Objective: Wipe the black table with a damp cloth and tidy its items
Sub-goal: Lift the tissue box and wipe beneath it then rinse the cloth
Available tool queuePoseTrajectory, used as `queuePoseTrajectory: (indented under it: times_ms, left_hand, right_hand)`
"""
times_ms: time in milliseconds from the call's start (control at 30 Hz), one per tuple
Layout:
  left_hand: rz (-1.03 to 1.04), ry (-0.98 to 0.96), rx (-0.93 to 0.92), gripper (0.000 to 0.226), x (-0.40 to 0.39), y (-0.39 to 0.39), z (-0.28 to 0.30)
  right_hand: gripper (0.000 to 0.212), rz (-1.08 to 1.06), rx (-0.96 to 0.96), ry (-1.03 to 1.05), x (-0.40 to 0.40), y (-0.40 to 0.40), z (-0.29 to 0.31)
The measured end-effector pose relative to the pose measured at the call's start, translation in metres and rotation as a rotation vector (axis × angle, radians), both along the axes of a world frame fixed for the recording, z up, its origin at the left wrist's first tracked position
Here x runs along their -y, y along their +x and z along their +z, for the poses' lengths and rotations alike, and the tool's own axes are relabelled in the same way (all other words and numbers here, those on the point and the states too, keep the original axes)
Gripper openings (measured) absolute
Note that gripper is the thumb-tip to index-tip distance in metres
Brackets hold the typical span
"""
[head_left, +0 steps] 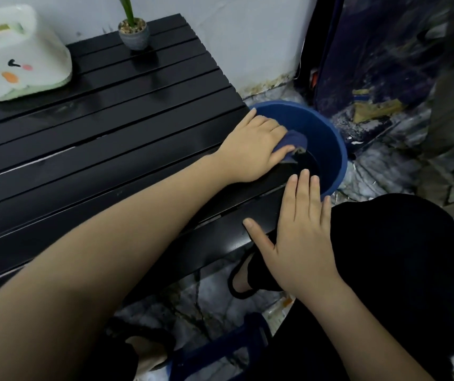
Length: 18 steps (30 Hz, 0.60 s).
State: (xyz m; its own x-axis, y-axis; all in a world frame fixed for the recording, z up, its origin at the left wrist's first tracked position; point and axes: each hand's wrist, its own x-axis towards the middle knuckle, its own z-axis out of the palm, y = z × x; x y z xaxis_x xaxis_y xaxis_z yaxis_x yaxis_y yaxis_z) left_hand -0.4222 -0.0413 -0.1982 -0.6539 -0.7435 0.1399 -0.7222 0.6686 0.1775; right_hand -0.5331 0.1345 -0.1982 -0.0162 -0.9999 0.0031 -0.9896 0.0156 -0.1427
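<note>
- The black desk (96, 127) is made of long slats and looks shiny in places.
- The left hand (253, 145) reaches across the desk to its far right end.
- Its fingers are curled round a blue cloth (291, 143) and grip it.
- The cloth is bunched up and hangs past the desk's edge, over a blue bucket (327, 144).
- The bucket stands on the floor (385, 166), just beside the right end of the desk.
- The inside of the bucket is dark, and I cannot tell how much water is in it.
- The right hand (300, 237) is spread flat, with straight fingers.
- It lies at the near right corner of the desk, and its fingertips reach to the bucket's rim.
- It holds nothing.
- A white box (19, 56) with a cute face on it sits on the desk at the far left.
- The box has a slot on top.
- A small grey pot (134, 35) with a green plant sits on the desk at the back, close to the wall (247, 37).
- The box and the pot are well apart from the hands.
- The floor looks like grey marble.
- A foot in a black sandal (243, 276) is on the floor under the desk's near edge.
- The person's knee, in black clothes (399, 257), is to the right of the right hand.
</note>
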Motion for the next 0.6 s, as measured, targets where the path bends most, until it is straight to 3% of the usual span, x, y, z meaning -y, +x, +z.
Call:
queuePoseTrajectory:
  times_ms: [167,300,433,600]
  left_hand:
    - [0.19,0.133,-0.396,0.047,0.01,0.002,0.015]
    - [0.331,0.086,-0.671,0.04,-0.017,0.059,0.04]
    - [0.517,-0.002,-0.665,0.032,-0.082,0.157,0.047]
    - [0.967,-0.083,-0.536,0.039,-0.194,0.26,0.043]
  right_hand:
    - [0.102,-0.013,0.05,0.036,0.002,0.007,0.009]
    - [0.096,0.143,0.111,0.01,0.004,0.028,0.022]
    - [0.091,0.322,0.235,-0.02,0.003,0.069,0.029]
    - [0.088,0.516,0.32,0.028,-0.003,0.126,0.026]
